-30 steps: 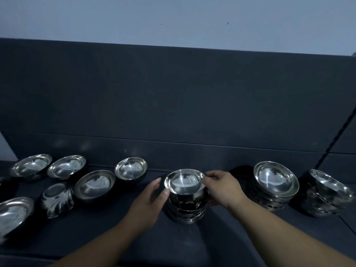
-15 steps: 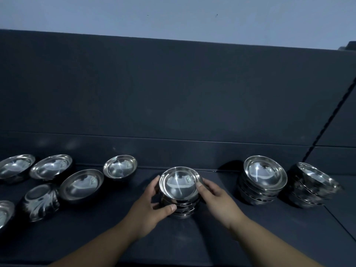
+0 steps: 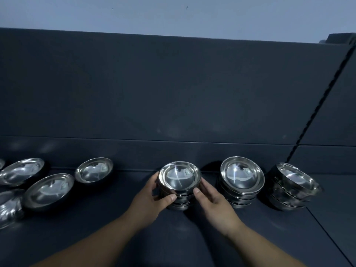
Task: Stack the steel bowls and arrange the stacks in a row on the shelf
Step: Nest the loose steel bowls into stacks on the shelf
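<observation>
Both sides of the middle stack (image 3: 180, 178) are clasped, the left hand (image 3: 152, 195) and right hand (image 3: 213, 201) curled round its walls, on the dark shelf (image 3: 183, 243). To its right, two finished stacks (image 3: 241, 174) are lined up near the back panel (image 3: 173, 93). On the left, loose bowls (image 3: 49, 189) are yet to be stacked, so roughly half is judged done.

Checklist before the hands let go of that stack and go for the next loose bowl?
1. Grip: left hand and right hand hold the held stack by its sides: ok.
2. Base down on the shelf: looks seated, ok.
3. Its bowls nested straight: ok.
4. In line with the middle stack and apart from it: ok.
5. Upright far-right stack: looks tilted, maybe the lens; cannot tell.
6. All bowls stacked: not ok; singles such as the nearest loose bowl lie to the left.
</observation>
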A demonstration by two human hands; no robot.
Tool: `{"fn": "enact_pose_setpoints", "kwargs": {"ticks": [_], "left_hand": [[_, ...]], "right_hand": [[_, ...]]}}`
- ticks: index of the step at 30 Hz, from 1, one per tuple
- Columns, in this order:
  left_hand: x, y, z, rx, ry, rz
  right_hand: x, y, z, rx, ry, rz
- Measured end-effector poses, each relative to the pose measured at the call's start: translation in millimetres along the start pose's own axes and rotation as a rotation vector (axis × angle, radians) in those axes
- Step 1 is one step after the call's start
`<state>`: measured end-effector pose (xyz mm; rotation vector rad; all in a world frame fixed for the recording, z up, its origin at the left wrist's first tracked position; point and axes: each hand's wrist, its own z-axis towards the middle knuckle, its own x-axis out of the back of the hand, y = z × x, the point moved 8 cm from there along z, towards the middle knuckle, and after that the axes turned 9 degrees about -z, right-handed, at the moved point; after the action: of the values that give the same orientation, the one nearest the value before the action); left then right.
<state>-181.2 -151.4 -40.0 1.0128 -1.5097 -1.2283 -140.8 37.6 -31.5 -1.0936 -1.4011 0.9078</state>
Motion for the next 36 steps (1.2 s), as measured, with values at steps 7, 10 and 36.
{"fn": "enact_pose_setpoints", "kwargs": {"ticks": [7, 10, 36], "left_hand": [[-8.4, 14.9, 12.6, -0.028, 0.085, 0.063], [-10.0, 11.2, 14.3, -0.02, 0.103, 0.077], [248.1, -2.5, -121.7, -0.09, 0.527, 0.838]], "right_hand": [[8.8, 23.3, 14.7, 0.036, -0.062, -0.056], [11.3, 31.4, 15.8, 0.045, -0.056, -0.144], [-227.2, -74.2, 10.1, 0.184, -0.257, -0.8]]}}
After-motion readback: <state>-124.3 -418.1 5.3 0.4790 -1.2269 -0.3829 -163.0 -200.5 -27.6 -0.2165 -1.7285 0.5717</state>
